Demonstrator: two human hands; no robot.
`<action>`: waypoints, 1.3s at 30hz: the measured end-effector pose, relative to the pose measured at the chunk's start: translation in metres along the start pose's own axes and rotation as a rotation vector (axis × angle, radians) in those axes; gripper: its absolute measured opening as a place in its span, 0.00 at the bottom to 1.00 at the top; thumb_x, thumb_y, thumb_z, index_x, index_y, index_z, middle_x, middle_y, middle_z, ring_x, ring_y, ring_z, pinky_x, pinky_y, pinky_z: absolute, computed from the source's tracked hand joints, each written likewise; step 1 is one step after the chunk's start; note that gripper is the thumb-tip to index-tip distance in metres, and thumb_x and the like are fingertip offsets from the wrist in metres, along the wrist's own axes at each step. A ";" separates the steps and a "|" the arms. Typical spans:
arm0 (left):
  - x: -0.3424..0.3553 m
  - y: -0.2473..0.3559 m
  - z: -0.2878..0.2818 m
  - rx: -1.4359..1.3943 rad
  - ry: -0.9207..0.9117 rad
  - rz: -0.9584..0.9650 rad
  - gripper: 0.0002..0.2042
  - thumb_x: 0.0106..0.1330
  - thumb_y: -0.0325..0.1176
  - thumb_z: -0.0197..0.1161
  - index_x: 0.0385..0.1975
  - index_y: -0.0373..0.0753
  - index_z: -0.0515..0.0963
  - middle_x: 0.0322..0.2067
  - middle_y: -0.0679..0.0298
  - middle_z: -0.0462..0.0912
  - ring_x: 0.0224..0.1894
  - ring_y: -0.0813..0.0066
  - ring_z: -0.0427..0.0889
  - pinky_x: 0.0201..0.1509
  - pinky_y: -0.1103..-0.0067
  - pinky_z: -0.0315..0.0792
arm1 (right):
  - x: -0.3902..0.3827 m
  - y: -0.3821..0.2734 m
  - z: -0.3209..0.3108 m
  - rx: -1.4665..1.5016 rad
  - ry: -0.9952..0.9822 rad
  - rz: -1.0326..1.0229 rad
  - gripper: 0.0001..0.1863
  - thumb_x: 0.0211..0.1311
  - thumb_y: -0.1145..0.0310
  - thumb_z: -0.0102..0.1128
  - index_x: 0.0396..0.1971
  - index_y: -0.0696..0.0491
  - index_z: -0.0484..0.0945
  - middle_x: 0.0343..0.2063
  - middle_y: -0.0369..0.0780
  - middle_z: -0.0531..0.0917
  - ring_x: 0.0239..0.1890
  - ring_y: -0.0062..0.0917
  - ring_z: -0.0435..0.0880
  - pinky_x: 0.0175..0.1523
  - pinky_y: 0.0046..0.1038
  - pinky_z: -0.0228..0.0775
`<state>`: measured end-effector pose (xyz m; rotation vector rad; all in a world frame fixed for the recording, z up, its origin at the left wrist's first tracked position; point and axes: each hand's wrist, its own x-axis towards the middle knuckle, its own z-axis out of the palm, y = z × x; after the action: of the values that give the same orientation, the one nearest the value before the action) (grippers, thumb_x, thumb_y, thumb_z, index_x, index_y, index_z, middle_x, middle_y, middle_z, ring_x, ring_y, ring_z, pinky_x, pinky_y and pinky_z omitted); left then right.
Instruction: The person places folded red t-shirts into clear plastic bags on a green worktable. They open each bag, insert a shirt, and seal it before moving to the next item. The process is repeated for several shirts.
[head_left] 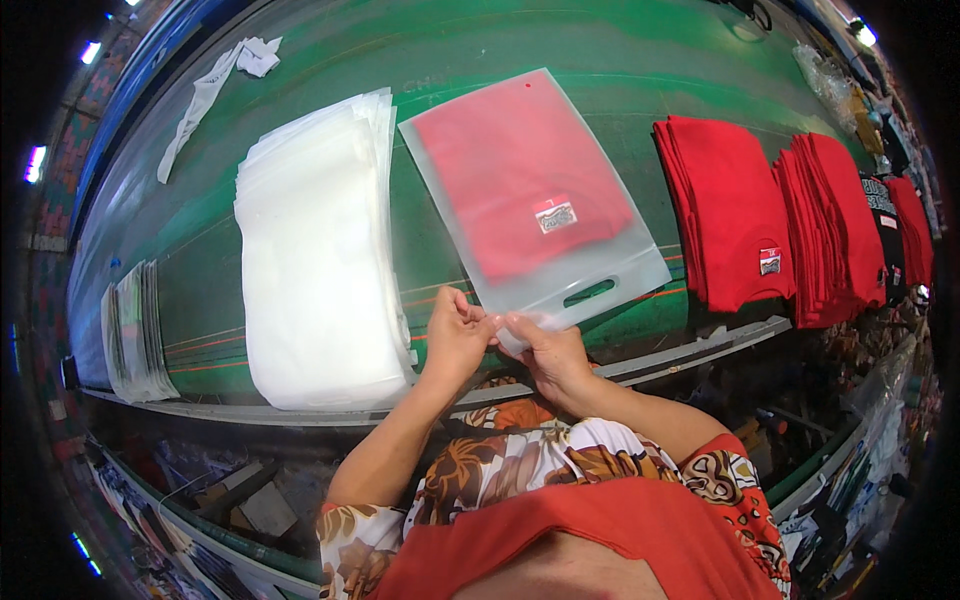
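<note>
A frosted plastic bag (650, 264) with a cut-out handle at its near end lies at an angle on the green table, with a folded red garment (500, 160) inside, a small label showing through. My left hand (458, 330) has its fingers pinched at the bag's near-left corner. Beside it, my right hand (545, 355) grips the same corner between thumb and fingers, close against my left fingertips. Left of my hands is a tall stack of white translucent bags (310, 250).
Stacks of folded red garments (720, 200) and dark printed ones (880, 225) line the right. Thin sheets (135, 330) stand at the far left, a white scrap (195, 100) above them. The green table (220, 355) has a metal front edge; clutter (260, 500) sits below.
</note>
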<state>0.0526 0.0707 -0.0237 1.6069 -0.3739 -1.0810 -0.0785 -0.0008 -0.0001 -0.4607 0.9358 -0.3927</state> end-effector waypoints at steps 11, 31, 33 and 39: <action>-0.006 0.009 0.004 -0.059 -0.059 -0.026 0.19 0.60 0.18 0.68 0.37 0.41 0.61 0.29 0.69 0.70 0.28 0.87 0.73 0.29 0.85 0.73 | 0.003 0.003 -0.006 -0.041 0.039 0.015 0.07 0.68 0.69 0.61 0.39 0.56 0.82 0.38 0.37 0.83 0.38 0.20 0.81 0.45 0.28 0.75; -0.008 0.013 0.013 -0.107 0.009 -0.070 0.19 0.58 0.18 0.69 0.35 0.40 0.62 0.26 0.68 0.74 0.25 0.85 0.74 0.27 0.84 0.69 | 0.000 -0.003 -0.007 0.011 0.120 -0.041 0.08 0.64 0.70 0.66 0.40 0.56 0.80 0.34 0.37 0.83 0.31 0.20 0.81 0.31 0.26 0.72; -0.009 0.015 0.013 -0.105 0.007 -0.089 0.19 0.58 0.18 0.69 0.35 0.40 0.62 0.26 0.68 0.74 0.25 0.85 0.74 0.27 0.84 0.69 | -0.001 -0.004 -0.007 0.034 0.137 -0.042 0.09 0.63 0.70 0.67 0.40 0.55 0.79 0.33 0.36 0.84 0.28 0.19 0.81 0.29 0.23 0.70; -0.009 0.012 0.010 -0.119 -0.015 -0.098 0.19 0.57 0.18 0.70 0.35 0.43 0.63 0.26 0.69 0.77 0.25 0.87 0.73 0.26 0.87 0.64 | 0.000 -0.003 -0.014 -0.001 0.134 -0.108 0.08 0.63 0.68 0.67 0.37 0.53 0.78 0.30 0.33 0.81 0.26 0.17 0.79 0.28 0.22 0.67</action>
<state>0.0436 0.0672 -0.0083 1.5246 -0.2379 -1.1682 -0.0908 -0.0067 -0.0058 -0.4921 1.0434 -0.5262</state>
